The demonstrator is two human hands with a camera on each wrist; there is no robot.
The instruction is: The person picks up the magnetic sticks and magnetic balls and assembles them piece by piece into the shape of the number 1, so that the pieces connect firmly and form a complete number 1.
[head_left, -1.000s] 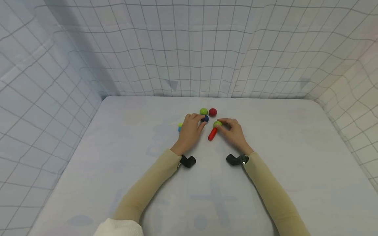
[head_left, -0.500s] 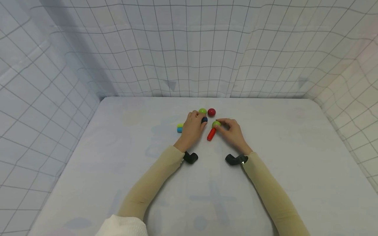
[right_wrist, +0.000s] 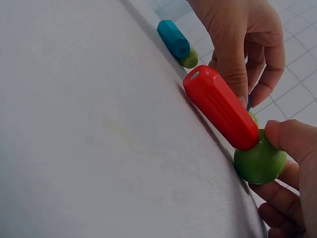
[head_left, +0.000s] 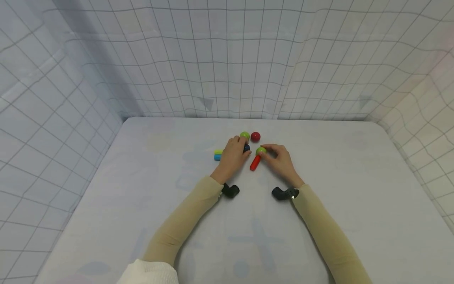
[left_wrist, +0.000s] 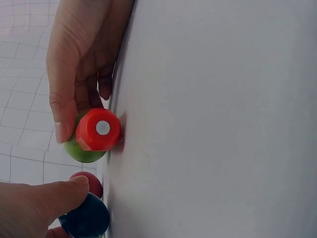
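Observation:
My left hand (head_left: 232, 156) pinches a dark blue ball (left_wrist: 89, 218) between thumb and fingers, close over the table. Just to its right, my right hand (head_left: 281, 161) grips a glossy green ball (right_wrist: 260, 159) with thumb and fingers. From that ball a red fluted handle (right_wrist: 220, 106) sticks out toward the near side, its end against the green surface. A pale dot marks the handle's free end, seen face-on in the left wrist view. Behind the left fingers sit a second green ball (head_left: 244, 135) and a red ball (head_left: 255, 137).
A blue handle (right_wrist: 173, 38) and a lime-yellow handle (right_wrist: 189, 58) lie side by side left of my left hand. Both wrists carry black camera mounts (head_left: 285, 193). A gridded white curtain (head_left: 227, 59) hangs behind the white table (head_left: 340, 157) and along its sides.
My left hand has shifted slightly right and nearer, bringing the dark blue ball with it. More of the blue and lime-yellow handles now shows. The right hand keeps its place on the green ball.

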